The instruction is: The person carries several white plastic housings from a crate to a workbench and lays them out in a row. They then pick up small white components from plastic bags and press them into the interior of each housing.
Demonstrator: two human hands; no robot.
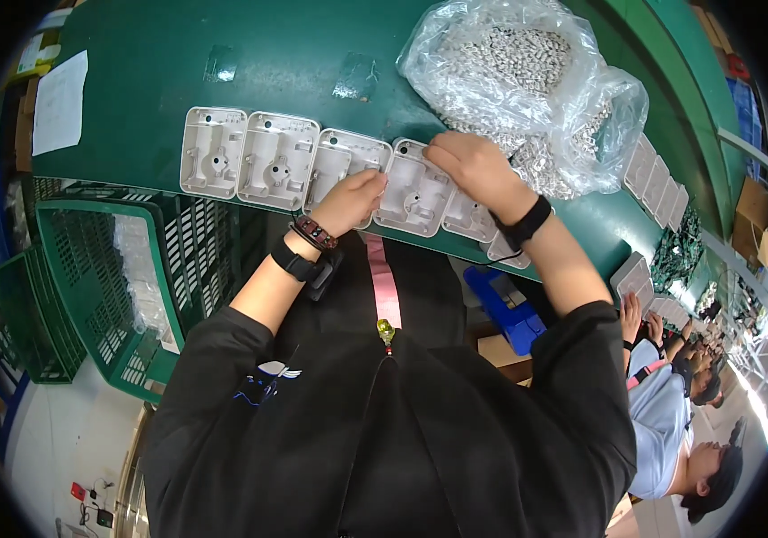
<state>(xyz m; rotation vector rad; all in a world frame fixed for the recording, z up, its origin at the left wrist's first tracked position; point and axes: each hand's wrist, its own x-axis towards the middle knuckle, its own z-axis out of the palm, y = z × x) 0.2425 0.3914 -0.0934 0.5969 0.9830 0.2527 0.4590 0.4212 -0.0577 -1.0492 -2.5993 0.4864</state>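
A row of pale grey plastic housings [280, 157] lies along the near edge of the green table, hollow sides up. My left hand [351, 203] is closed over the third housing [357, 145] from the left, thumb and fingers pressed together; anything inside it is hidden. At the upper right corner of the neighbouring housing [397, 193], the fingers of my right hand [478, 166] point down in a pinch, and what they hold is too small or covered to make out. Just beyond that hand, a clear plastic bag [612, 90] lies open, full of small silvery metal parts [527, 58].
A green plastic crate [102, 296] stands beside the table at lower left. Below the table edge is a blue object [505, 309]. More housings [655, 184] are stacked at right, near a co-worker's hands [632, 318]. A paper sheet [60, 103] lies far left.
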